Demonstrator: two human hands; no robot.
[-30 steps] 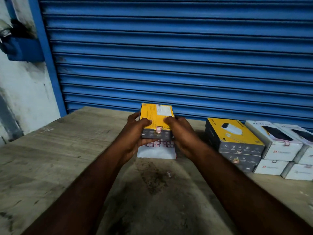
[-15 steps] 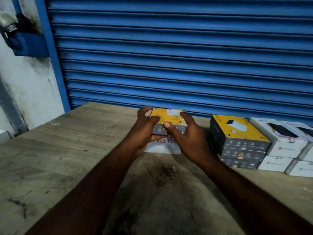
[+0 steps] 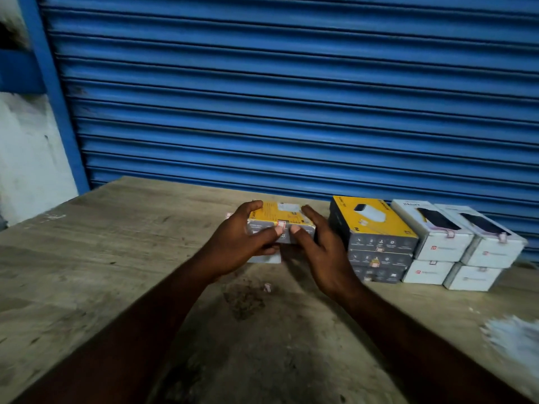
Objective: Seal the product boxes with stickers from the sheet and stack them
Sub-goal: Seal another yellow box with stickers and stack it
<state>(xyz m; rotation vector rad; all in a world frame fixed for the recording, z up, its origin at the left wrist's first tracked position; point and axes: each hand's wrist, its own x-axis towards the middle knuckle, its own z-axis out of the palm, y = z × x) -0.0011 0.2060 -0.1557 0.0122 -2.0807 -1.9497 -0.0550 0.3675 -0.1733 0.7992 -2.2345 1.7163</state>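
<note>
the fingers of the left hand curl around the left end of a yellow-topped box, thumb pressed on its grey near face just beside a small sticker folded over the top edge. the right hand cups the box's right end, its fingers lying along the far side and its thumb tip on the near face, so both hands are closed on the one box. the box is level and held just above a white sticker sheet that lies flat on the bench; only the sheet's near corner shows under the left hand. just right of the right hand stands a stack of three matching yellow-and-grey boxes, with stickers visible on the near faces of the lower ones. further right are white boxes in two stacks of two, side by side and touching, each top box with a sticker at its near edge. a tiny scrap lies on the bench nearer the camera, between the forearms. behind the bench is a blue roller shutter.
</note>
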